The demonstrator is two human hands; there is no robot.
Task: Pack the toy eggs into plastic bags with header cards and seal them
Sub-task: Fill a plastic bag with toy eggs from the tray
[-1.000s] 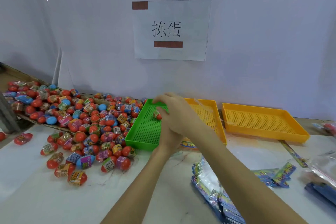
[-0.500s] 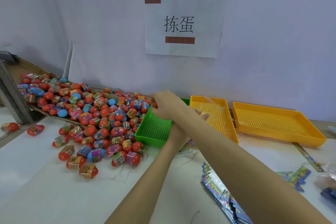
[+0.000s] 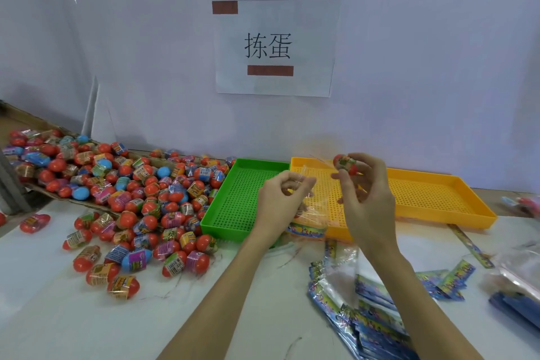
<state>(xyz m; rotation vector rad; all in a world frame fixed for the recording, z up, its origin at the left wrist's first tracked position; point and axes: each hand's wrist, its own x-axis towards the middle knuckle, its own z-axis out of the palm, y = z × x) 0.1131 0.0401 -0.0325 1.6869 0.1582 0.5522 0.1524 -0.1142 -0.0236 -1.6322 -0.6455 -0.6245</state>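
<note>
White tabletop (image 3: 73, 327) is bounded by a pale wall bearing a paper sign (image 3: 276, 47). One red egg (image 3: 346, 164) is pinched at the tips of the right hand (image 3: 366, 199), raised above the yellow tray (image 3: 438, 199). Just left of those fingertips, a clear bag (image 3: 312, 207) is gripped by the curled fingers of the left hand (image 3: 280, 204). Beyond that hand's knuckles, a green tray (image 3: 233, 202) and a heap of eggs (image 3: 131, 193) are seen. Under the right wrist, packets (image 3: 365, 316) are stacked.

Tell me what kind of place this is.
Probably a small packing or sorting workstation: a heap of wrapped toy eggs on the table, perforated sorting trays, a stack of printed bags, and a paper sign taped to the partition.
</note>
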